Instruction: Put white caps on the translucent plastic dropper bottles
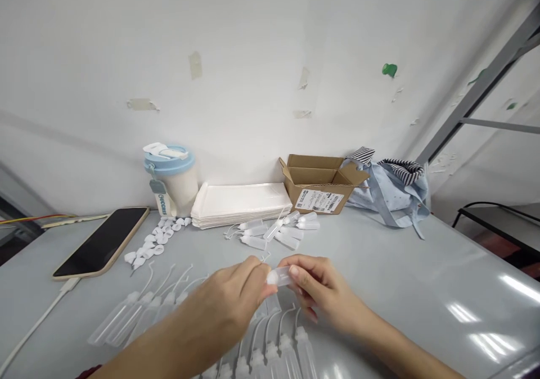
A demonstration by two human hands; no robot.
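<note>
My right hand (323, 292) pinches a small clear plastic vial (283, 275) above the grey table (400, 266). My left hand (236, 292) closes its fingertips on the vial's white cap end (272, 278). Both hands meet at the middle of the table. Below and around them lie rows of clear vials with white caps and thin tethers (270, 345), and another row to the left (139, 311).
A heap of loose vials (276, 230) and several small white caps (154, 238) lie farther back. Along the wall stand a blue-lidded cup (171, 179), a stack of white trays (240, 203), an open cardboard box (320, 182) and a cloth bag (390, 190). A phone (103, 241) on a cable lies left.
</note>
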